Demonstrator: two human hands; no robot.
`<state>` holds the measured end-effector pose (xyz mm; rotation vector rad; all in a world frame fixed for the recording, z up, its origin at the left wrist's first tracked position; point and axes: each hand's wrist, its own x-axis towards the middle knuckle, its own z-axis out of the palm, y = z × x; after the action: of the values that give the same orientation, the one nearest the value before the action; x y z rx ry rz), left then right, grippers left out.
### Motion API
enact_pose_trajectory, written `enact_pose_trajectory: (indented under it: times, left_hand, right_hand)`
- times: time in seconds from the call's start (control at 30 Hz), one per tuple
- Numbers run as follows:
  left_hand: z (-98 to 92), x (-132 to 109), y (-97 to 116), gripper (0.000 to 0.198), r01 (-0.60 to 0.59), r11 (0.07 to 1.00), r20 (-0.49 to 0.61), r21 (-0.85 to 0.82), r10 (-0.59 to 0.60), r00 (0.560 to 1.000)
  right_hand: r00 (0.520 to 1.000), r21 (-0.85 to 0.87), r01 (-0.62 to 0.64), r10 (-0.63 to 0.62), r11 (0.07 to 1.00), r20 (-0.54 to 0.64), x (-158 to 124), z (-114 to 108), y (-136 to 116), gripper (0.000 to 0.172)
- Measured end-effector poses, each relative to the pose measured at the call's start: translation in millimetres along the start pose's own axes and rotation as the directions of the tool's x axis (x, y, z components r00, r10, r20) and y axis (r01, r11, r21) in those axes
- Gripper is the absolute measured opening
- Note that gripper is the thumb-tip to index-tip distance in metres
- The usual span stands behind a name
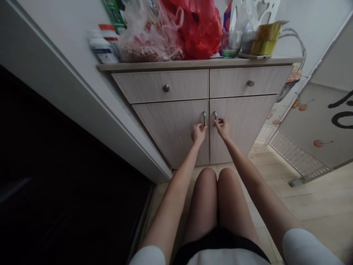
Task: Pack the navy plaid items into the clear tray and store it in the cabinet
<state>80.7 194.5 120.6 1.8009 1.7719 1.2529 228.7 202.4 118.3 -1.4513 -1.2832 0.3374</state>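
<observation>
In front of my knees stands a pale wood-grain cabinet with two drawers over two closed doors. My left hand (199,133) grips the lower end of the metal handle (204,116) on the left door (173,129), fingers curled round it. On the right door (239,125), my right hand (222,128) pinches the lower part of the matching metal handle (215,115). Both handles sit close to the seam between the doors. Some fingertips are hidden behind the handles and hands.
On the cabinet top (154,65) are white bottles (102,48), a clear plastic bag (150,40), a red bag (201,33), a glass (231,44) and a yellow packet (266,38). A dark doorway (68,165) lies left; a cherry-patterned panel (311,125) stands right.
</observation>
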Motion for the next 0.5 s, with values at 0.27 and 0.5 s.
enact_pose_trajectory:
  times: [0.27, 0.5]
  left_hand:
    - [-30.6, -76.6, -27.8, 0.064, 0.357, 0.885, 0.383, -0.298, -0.232, 0.894]
    - [-82.3, -76.5, 21.1, 0.077, 0.392, 0.802, 0.524, -0.45, -0.118, 0.844]
  right_hand:
    - [0.875, 0.174, -0.248, 0.144, 0.953, 0.462, -79.3, -56.8, -4.6, 0.071]
    - [0.857, 0.403, -0.317, 0.077, 0.859, 0.509, -80.6, -96.1, -68.2, 0.077]
